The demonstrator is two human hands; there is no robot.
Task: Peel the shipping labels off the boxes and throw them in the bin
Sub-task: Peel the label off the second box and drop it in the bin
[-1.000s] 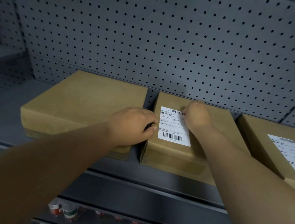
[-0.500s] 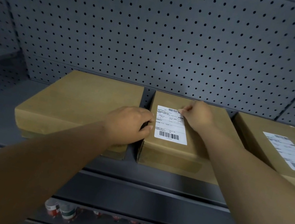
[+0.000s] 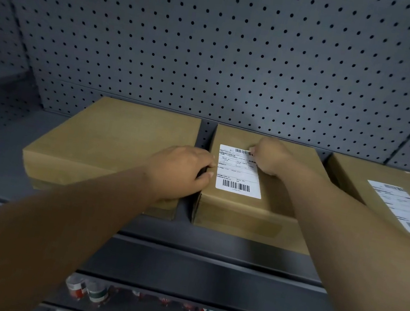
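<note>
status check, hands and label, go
Left hand bracing middle box. Right hand picking at label top corner. Label mostly stuck. Nothing blocking.

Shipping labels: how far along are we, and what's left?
Looks done: the left box shows no label. In hand: the left hand steadies the middle box while the right hand picks at the top right corner of its label, otherwise flat. Left: the right box carries its label; no bin in view.
</note>
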